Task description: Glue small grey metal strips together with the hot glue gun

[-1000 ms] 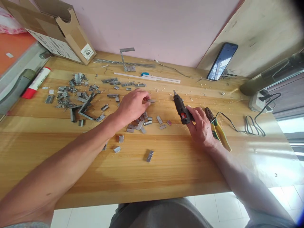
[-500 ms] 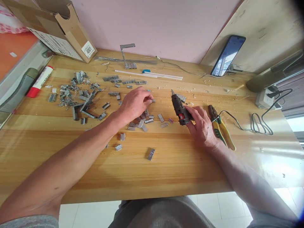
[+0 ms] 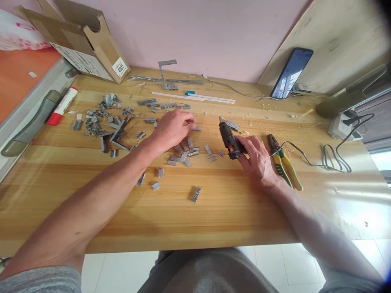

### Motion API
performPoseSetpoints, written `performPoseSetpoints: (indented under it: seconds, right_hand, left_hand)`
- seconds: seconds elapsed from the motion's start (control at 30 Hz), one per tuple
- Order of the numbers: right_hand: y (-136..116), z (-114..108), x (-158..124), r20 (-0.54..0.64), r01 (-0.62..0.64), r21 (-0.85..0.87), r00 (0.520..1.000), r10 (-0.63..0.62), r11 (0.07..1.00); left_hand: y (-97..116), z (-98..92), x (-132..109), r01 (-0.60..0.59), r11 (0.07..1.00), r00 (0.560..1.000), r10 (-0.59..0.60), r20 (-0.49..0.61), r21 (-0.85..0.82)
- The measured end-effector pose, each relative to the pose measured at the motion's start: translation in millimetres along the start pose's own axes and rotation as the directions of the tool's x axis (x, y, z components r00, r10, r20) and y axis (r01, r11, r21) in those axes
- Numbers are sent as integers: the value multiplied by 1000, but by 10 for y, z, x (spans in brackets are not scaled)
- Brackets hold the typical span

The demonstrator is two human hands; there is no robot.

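Note:
My left hand (image 3: 174, 129) is over the middle of the wooden table, with fingers bent and a small gap between thumb and forefinger. By its thumb tip lies a small flat grey metal piece (image 3: 197, 128); whether they touch I cannot tell. Below that hand is a loose cluster of similar grey pieces (image 3: 184, 156). Wrapped round the handle of a black glue gun (image 3: 227, 137) is my right hand (image 3: 258, 160); the nozzle points up and away from me. A row of joined grey pieces (image 3: 232, 125) sits just beyond the nozzle.
Metal scraps (image 3: 94, 122) and a red-capped marker (image 3: 62, 106) lie left, near a cardboard box (image 3: 82, 44). A small bent grey frame (image 3: 163, 75) stands at the back, with white strips (image 3: 210, 98) nearby. Pliers (image 3: 285, 165), a cord (image 3: 332, 156) and a phone (image 3: 291, 73) are right.
My left hand has drawn back slightly from the small grey piece, and its thumb and forefinger have parted a little. The glue gun stays almost still. The view has shifted slightly.

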State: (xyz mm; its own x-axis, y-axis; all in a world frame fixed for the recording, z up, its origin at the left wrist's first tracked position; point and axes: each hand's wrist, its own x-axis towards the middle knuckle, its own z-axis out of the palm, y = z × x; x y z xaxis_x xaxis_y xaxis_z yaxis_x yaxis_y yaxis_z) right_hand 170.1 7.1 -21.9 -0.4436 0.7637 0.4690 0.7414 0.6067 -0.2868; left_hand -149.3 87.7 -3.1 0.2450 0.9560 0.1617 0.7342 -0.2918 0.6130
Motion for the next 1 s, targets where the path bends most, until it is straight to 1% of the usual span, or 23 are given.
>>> performPoseSetpoints:
  seconds: [0.13,0.3,0.4,0.5,0.6,0.67,0.83,0.93,1.0]
  right_hand:
    - [-6,5,-2,-3,7,-4,1000,-7,1000]
    - [-13,30,2,8,-9,-12,1000,9,1000]
    - [-10,51,2,-6,22,-3,1000,-22,1000]
    - [3,63,-4,4,25,1,1000,-25,1000]
    - [20,64,-11,20,6,0,1000,-6,1000]
    - [27,60,-13,25,3,-5,1000,-3,1000]
    - [26,47,-13,20,35,-21,999,-35,999]
    - [22,45,-13,25,33,-21,999,-33,999]
    - [21,48,-15,28,23,-21,999,-23,1000]
  left_hand:
    - [-21,85,-20,-21,999,999,20,32,26]
    - [-44,158,-18,-37,998,999,37,-6,43]
    - [-57,129,11,-27,999,1000,26,11,35]
    - [-70,48,44,-13,1000,999,13,38,3]
    - [-82,-16,52,-8,1000,1000,8,5,-19]
    - [-85,-17,41,-10,1000,1000,10,4,0]
    - [-74,61,4,-28,999,998,28,56,17]
    - [-60,59,2,-38,999,998,36,51,36]
    - [-51,26,10,-33,998,999,32,27,46]
